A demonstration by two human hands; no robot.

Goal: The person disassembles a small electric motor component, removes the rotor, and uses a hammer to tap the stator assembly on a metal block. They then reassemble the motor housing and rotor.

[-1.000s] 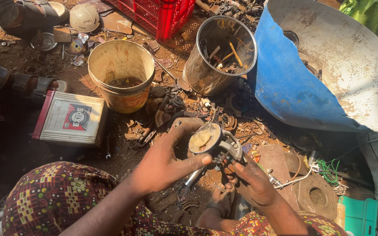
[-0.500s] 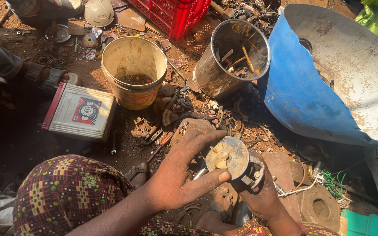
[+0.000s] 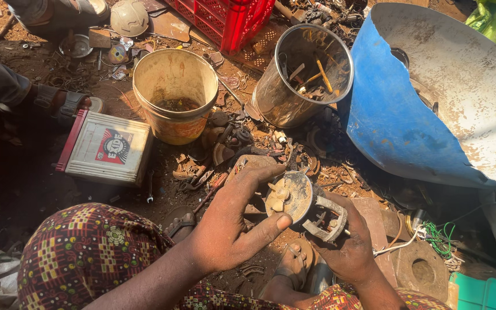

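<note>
Rusty metal fills both hands: the right hand (image 3: 348, 244) cups a small motor-like assembly (image 3: 308, 206) from beneath, palm up, fingers closed round its grey housing; the left hand (image 3: 231, 229) is spread over the round dusty face, thumb pressed under the rim and fingertips arched over the top edge, so the two hands are together, clamped on the one piece above the littered ground. A pale fan-shaped part sits on that round face, and the grey bracket behind it is attached; judging from this, the piece is largely whole and the taking-apart has hardly begun, though I cannot tell whether any screw or clip is already out, the near side being hidden by the thumb. Around it lie scrap bits on the dirt; a yellow bucket (image 3: 174, 95) and a steel drum (image 3: 305, 72) with rods and offcuts stand beyond, a white battery with red edge (image 3: 107, 148) to the left, a cut blue barrel (image 3: 426, 103) to the right.
</note>
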